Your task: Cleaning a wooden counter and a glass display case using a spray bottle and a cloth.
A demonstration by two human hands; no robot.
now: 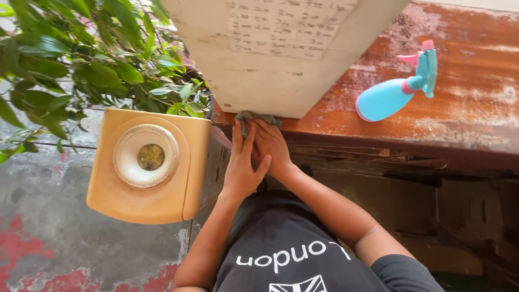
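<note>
**Both hands pressing a cloth at the pillar's foot**

The left hand (pixel 241 162) is lying flat, fingers extended, over the right hand (pixel 270 145), whose fingers are pressing a grey cloth (pixel 254 117) against the near base of the pale pillar (pixel 270 65). The cloth could be slipping off the worn wooden ledge (pixel 465 119). A rectangular paper notice (pixel 286 24) is pasted high on the pillar; a blue spray bottle (pixel 397 89) is lying to the right.

Left hand (pixel 241 167) flat over right hand (pixel 270 145)
</note>
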